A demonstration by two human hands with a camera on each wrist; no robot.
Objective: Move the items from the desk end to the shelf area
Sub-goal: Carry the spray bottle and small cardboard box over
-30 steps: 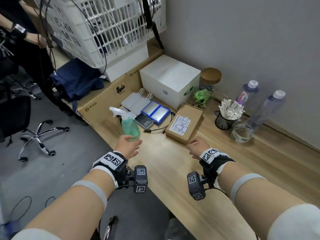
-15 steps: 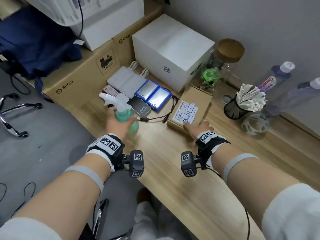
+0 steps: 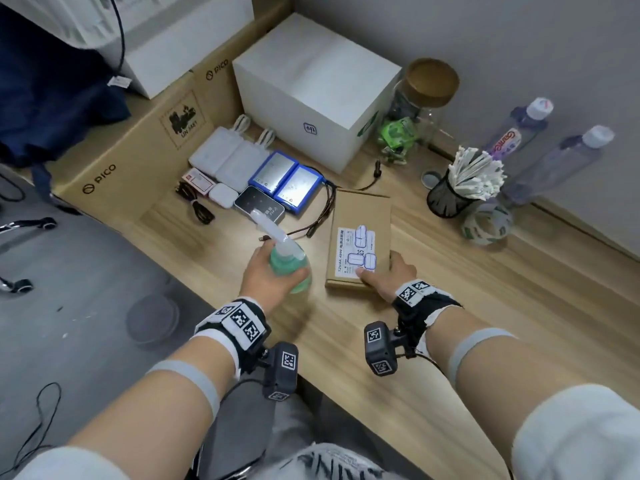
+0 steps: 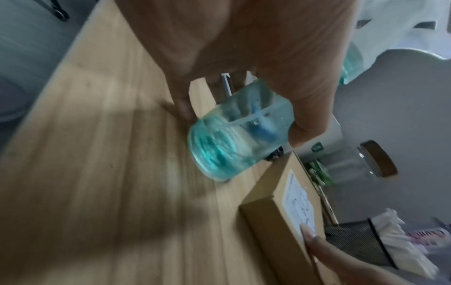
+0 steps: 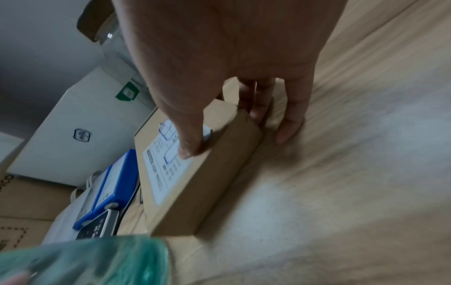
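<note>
My left hand (image 3: 270, 271) grips a green spray bottle (image 3: 289, 263) with a white trigger head, held tilted just above the wooden desk (image 3: 450, 323); in the left wrist view my fingers curl round the bottle (image 4: 241, 138). A flat brown cardboard box (image 3: 360, 237) with a white label lies on the desk to its right. My right hand (image 3: 384, 275) holds the box's near end, thumb on the label and fingers along its right side. The right wrist view shows the thumb on top of the box (image 5: 195, 173) and the fingers (image 5: 290, 123) down its far side.
Behind lie blue battery packs (image 3: 287, 181), white power banks (image 3: 225, 157), a dark device (image 3: 259, 204) and cables. A white box (image 3: 311, 88), a cork-lidded jar (image 3: 426, 95), a mesh cup of sticks (image 3: 464, 188), a tape roll (image 3: 486, 226) and two bottles (image 3: 540, 143) stand along the wall. A PICO carton (image 3: 138, 147) borders the left.
My view has dipped closer to the desk. The left hand carried the spray bottle down and right, near the brown box. The right hand reached forward and took hold of the box's near end.
</note>
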